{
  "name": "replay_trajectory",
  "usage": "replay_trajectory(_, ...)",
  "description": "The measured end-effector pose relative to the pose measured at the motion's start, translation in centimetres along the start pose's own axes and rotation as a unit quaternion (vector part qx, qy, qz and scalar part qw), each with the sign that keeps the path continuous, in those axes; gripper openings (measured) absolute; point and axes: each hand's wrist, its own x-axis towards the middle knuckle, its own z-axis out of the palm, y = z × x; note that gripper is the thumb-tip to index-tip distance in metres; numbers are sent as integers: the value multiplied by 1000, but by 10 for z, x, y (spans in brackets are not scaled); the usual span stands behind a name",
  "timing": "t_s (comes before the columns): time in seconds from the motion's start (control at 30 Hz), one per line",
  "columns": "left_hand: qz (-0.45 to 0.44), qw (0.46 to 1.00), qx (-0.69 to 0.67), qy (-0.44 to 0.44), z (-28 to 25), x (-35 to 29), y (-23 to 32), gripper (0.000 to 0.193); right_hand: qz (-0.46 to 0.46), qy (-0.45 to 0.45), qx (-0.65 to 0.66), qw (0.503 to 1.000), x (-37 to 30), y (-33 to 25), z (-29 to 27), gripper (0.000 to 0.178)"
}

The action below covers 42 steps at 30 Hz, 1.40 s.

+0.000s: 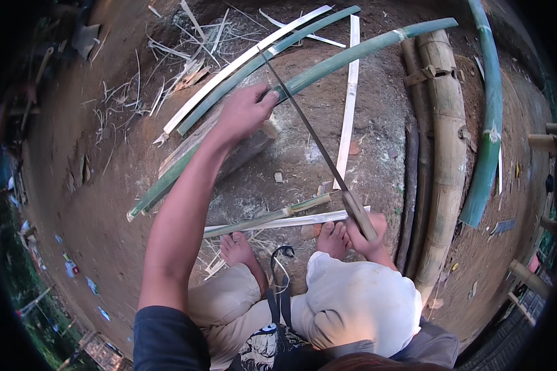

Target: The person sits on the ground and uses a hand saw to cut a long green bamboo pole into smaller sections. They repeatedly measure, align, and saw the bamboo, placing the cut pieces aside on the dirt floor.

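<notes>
My left hand (246,112) is closed around a long green split bamboo piece (334,63), which slopes from the lower left to the upper right. Beneath it, near that hand, lies a weathered log (244,151). In my right hand (370,236), by my right foot, is the wooden handle of a long tool (315,137). Its narrow dark blade, seen nearly edge-on, crosses the bamboo just right of my left fingers. Whether it touches the bamboo, and whether it is a machete or a saw, I cannot tell.
Pale split strips (348,111) and another green strip (229,82) lie around the work. Thick brown bamboo poles (447,154) and a green length (490,117) line the right. Fibre shavings (127,117) litter the far left. My bare feet (236,249) stand close below.
</notes>
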Motion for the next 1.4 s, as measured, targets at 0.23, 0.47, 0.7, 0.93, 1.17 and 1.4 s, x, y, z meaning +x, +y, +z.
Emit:
replay_trajectory(0.23,-22,999,12,-29,2,-4,10,43,-21,-9,27,999,68,11,24,3)
replay_trajectory(0.47,-21,999,23,-28,-2,0,-1,40,-87,21,-27,996,-3,11,12,10)
replay_trajectory(0.7,-14,1000,-3,-21,-6,-3,3,41,-51,-1,2,999,38,12,26,5)
replay_trajectory(0.93,-7,999,-16,-32,0,2,6,40,-35,3,33,999,53,20,33,5)
replay_trajectory(1.17,-5,998,-34,-53,-7,7,-5,40,-107,63,-55,991,-3,6,20,11)
replay_trajectory(1.4,-29,997,-64,-44,-7,0,4,40,-29,39,65,997,71,21,49,10)
